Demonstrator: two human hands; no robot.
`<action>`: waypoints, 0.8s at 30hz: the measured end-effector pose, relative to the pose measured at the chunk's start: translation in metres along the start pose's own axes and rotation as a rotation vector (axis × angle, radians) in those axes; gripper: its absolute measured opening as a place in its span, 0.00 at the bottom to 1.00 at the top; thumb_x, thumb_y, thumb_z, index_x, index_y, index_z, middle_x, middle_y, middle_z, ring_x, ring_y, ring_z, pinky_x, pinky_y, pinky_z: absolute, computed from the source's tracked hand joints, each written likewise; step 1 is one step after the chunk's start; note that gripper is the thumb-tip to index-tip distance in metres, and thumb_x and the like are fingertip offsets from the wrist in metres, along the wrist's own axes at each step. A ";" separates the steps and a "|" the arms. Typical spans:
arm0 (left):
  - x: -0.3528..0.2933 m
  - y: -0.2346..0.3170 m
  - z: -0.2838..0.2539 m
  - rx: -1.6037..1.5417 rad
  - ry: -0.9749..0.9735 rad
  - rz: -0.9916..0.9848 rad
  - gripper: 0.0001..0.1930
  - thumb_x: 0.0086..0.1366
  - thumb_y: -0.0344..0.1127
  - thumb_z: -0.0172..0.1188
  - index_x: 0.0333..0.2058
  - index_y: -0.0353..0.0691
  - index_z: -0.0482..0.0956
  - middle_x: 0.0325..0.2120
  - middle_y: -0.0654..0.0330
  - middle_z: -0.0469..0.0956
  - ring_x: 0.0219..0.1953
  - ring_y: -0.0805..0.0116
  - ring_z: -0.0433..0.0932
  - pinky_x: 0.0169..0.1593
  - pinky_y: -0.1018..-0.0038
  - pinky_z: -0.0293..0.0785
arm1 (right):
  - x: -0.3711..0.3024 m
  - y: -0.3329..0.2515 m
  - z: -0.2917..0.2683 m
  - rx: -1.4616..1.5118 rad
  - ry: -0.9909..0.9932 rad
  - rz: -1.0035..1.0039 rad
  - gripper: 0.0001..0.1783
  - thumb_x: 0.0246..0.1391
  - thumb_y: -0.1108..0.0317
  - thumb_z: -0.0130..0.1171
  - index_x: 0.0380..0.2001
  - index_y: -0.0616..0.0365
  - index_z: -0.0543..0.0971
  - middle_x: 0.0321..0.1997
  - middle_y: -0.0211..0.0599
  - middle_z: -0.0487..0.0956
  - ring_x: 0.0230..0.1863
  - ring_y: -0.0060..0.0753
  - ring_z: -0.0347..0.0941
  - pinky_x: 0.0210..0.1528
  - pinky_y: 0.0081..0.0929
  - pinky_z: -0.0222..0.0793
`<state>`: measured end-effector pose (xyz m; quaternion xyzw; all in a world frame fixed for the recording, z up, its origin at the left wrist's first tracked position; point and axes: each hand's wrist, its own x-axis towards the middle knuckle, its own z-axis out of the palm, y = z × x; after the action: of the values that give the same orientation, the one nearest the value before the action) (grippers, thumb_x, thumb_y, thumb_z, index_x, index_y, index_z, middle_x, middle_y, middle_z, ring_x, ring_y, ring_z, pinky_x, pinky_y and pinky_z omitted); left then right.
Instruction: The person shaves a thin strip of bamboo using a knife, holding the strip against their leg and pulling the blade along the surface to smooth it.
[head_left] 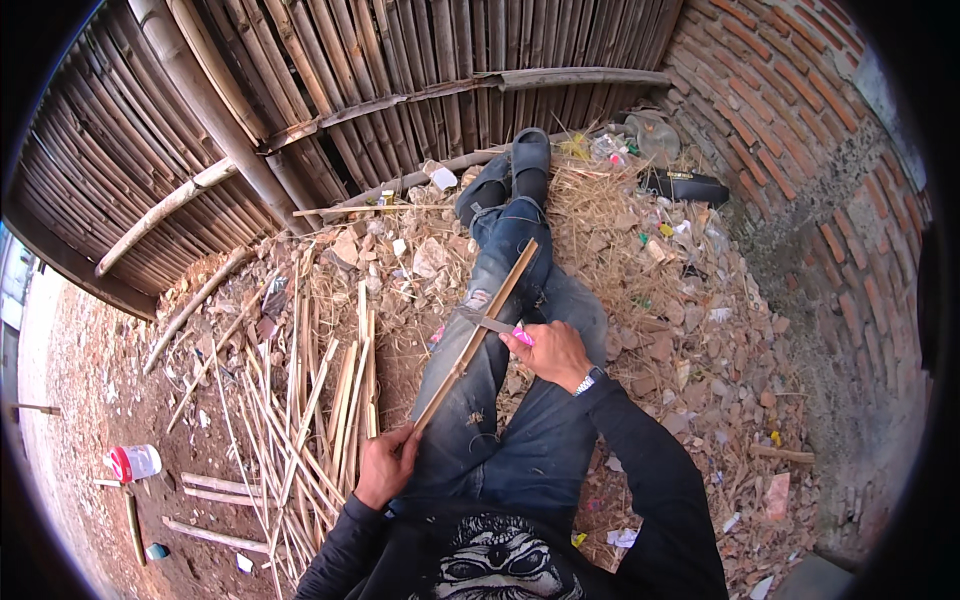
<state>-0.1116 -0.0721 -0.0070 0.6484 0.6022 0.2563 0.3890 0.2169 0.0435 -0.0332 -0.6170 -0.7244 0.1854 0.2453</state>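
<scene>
A long split bamboo strip [457,368] lies slantwise over my outstretched legs in blue jeans [455,400]. My left hand [386,464] is closed around its near end. In my right hand [553,353] is a knife [490,322] with a pink handle, gripped in a fist. Its blade crosses the strip around the middle and points to the left; whether the edge bites into the bamboo I cannot tell. Left of my legs, several more bamboo strips [350,395] lie in a loose pile on the ground.
A bamboo fence [400,50] stands beyond my feet, and a brick wall [800,130] rises on the right. Rubble and straw [660,330] cover the ground there. A black case-like object [684,187] rests near the wall. A clear container with a red lid [134,463] lies far left.
</scene>
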 end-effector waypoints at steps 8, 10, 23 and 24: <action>0.010 -0.004 -0.012 0.095 0.071 0.177 0.09 0.70 0.29 0.64 0.44 0.30 0.85 0.25 0.39 0.80 0.25 0.44 0.83 0.31 0.61 0.76 | 0.009 -0.017 -0.002 -0.010 -0.069 -0.048 0.39 0.66 0.32 0.53 0.18 0.58 0.82 0.18 0.57 0.78 0.26 0.65 0.79 0.32 0.56 0.76; 0.014 -0.006 -0.007 0.106 0.063 0.226 0.09 0.70 0.29 0.64 0.45 0.30 0.85 0.25 0.39 0.80 0.26 0.42 0.83 0.31 0.60 0.76 | -0.005 -0.041 0.005 0.011 -0.244 -0.021 0.39 0.67 0.33 0.53 0.18 0.58 0.82 0.18 0.58 0.78 0.28 0.64 0.80 0.38 0.56 0.76; -0.009 -0.027 -0.015 0.094 0.047 0.178 0.10 0.70 0.29 0.65 0.44 0.29 0.86 0.23 0.42 0.80 0.22 0.55 0.83 0.28 0.64 0.74 | 0.016 0.016 -0.011 -0.142 0.137 0.092 0.39 0.65 0.33 0.57 0.19 0.60 0.82 0.19 0.56 0.80 0.24 0.61 0.81 0.26 0.53 0.75; -0.009 -0.028 -0.013 0.095 0.058 0.241 0.09 0.69 0.28 0.65 0.44 0.29 0.86 0.22 0.42 0.80 0.21 0.56 0.82 0.28 0.65 0.74 | 0.022 0.028 -0.025 -0.146 0.126 0.101 0.37 0.66 0.35 0.57 0.19 0.59 0.82 0.20 0.56 0.80 0.24 0.61 0.80 0.26 0.53 0.75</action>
<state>-0.1391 -0.0796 -0.0209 0.7261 0.5424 0.2910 0.3065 0.2518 0.0691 -0.0263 -0.6793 -0.6871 0.1050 0.2353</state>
